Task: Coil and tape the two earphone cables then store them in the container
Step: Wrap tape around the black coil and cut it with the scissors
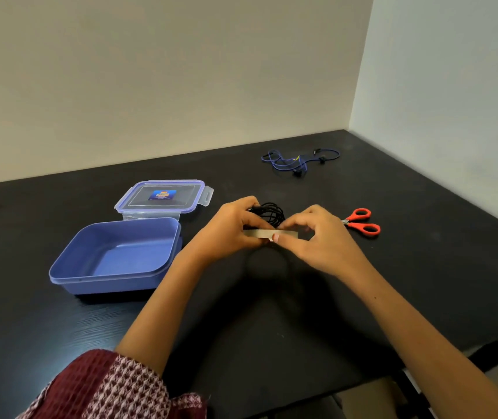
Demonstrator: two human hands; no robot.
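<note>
One black coiled cable (269, 213) sits gripped in the left hand (234, 229), right hand (320, 237) pinching pale tape strip (287, 235)

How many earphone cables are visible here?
2. The black cable, coiled, is in the left hand; the right hand pinches tape by it; the blue cable lies loose farther back.

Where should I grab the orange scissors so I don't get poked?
Take the scissors by the two orange handle loops, reaching in from the right. They lie flat with the loops on the right, and the blades point left, toward the right hand.
</note>
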